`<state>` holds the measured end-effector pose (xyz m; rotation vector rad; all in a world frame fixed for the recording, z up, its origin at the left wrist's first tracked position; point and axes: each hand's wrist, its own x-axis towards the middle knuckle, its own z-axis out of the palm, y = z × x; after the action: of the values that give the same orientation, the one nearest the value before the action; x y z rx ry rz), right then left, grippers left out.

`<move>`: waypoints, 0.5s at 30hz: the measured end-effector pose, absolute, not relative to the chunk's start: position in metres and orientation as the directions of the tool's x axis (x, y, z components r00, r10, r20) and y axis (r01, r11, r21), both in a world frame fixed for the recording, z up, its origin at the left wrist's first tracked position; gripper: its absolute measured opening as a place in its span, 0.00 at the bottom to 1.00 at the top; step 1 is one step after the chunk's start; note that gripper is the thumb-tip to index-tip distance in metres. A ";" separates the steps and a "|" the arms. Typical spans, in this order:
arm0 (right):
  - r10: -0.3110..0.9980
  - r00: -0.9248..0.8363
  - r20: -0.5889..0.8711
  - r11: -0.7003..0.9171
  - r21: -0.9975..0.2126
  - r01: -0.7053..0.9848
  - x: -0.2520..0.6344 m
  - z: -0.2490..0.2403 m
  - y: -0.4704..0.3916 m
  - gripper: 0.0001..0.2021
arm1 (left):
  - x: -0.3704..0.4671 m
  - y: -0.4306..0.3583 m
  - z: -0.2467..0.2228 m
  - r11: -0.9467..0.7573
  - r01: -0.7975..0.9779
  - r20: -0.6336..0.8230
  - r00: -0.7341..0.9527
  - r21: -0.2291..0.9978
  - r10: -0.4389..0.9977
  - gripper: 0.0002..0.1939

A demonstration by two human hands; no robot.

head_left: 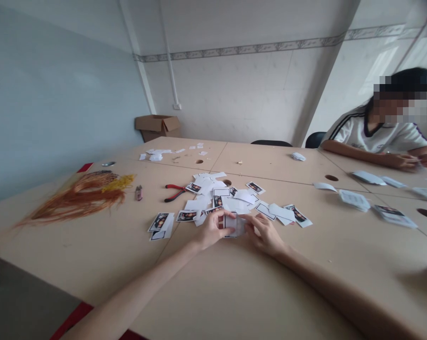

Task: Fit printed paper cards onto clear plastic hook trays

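Both hands (239, 229) pinch card (231, 225) (box (157, 125) open).

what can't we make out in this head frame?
- Card held between left hand and right hand: head view, fingers cover most of it; print unreadable.
- Scattered cards: pictures too small and blurred.
- Small item beside the pliers: too small to identify.
- Co-worker's hands: whatever they hold is too small, near the right edge.
- Cardboard box: contents hidden by its walls.
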<state>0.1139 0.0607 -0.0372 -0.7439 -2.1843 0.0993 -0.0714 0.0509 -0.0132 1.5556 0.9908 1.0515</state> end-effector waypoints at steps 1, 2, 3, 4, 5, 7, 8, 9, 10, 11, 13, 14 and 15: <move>0.544 -0.494 0.678 0.821 -0.310 0.479 0.114 -0.037 0.061 0.15 | -0.071 0.051 -0.013 -0.195 0.103 0.158 0.288 0.975 0.944 0.15; 0.550 -0.490 0.677 0.818 -0.317 0.480 0.114 -0.037 0.061 0.15 | -0.071 0.050 -0.013 -0.197 0.106 0.160 0.283 0.975 0.946 0.15; 0.556 -0.485 0.675 0.814 -0.326 0.481 0.114 -0.037 0.061 0.16 | -0.070 0.050 -0.013 -0.199 0.111 0.162 0.277 0.974 0.947 0.15; 0.563 -0.481 0.672 0.810 -0.334 0.482 0.114 -0.037 0.061 0.16 | -0.070 0.049 -0.013 -0.202 0.116 0.165 0.269 0.973 0.949 0.15; 0.572 -0.475 0.669 0.804 -0.344 0.485 0.115 -0.037 0.061 0.16 | -0.069 0.049 -0.013 -0.205 0.121 0.169 0.257 0.971 0.951 0.15; 0.585 -0.456 0.671 0.794 -0.359 0.491 0.115 -0.038 0.061 0.16 | -0.068 0.048 -0.013 -0.211 0.128 0.177 0.232 0.969 0.956 0.15; 0.590 -0.451 0.670 0.790 -0.365 0.492 0.115 -0.038 0.062 0.16 | -0.067 0.047 -0.013 -0.211 0.128 0.179 0.225 0.969 0.958 0.14; 0.595 -0.448 0.667 0.787 -0.370 0.494 0.115 -0.038 0.062 0.16 | -0.067 0.047 -0.013 -0.209 0.129 0.178 0.220 0.969 0.959 0.14; 0.599 -0.447 0.664 0.784 -0.375 0.494 0.115 -0.039 0.062 0.16 | -0.067 0.047 -0.013 -0.205 0.128 0.174 0.219 0.970 0.960 0.14; 0.601 -0.448 0.661 0.783 -0.378 0.493 0.115 -0.039 0.062 0.16 | -0.066 0.047 -0.013 -0.201 0.127 0.171 0.217 0.971 0.961 0.14; 0.606 -0.449 0.656 0.781 -0.384 0.493 0.116 -0.039 0.063 0.16 | -0.066 0.047 -0.014 -0.200 0.122 0.172 0.208 0.972 0.963 0.14; 0.609 -0.447 0.655 0.779 -0.388 0.493 0.116 -0.039 0.062 0.16 | -0.065 0.047 -0.014 -0.202 0.119 0.176 0.201 0.972 0.964 0.14; 0.612 -0.442 0.656 0.776 -0.391 0.494 0.116 -0.039 0.062 0.16 | -0.065 0.046 -0.014 -0.205 0.116 0.180 0.194 0.972 0.964 0.14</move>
<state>0.1156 0.0622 -0.0390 -0.8209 -2.1259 0.1786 -0.0650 0.0464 -0.0142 1.5344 1.0689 1.1416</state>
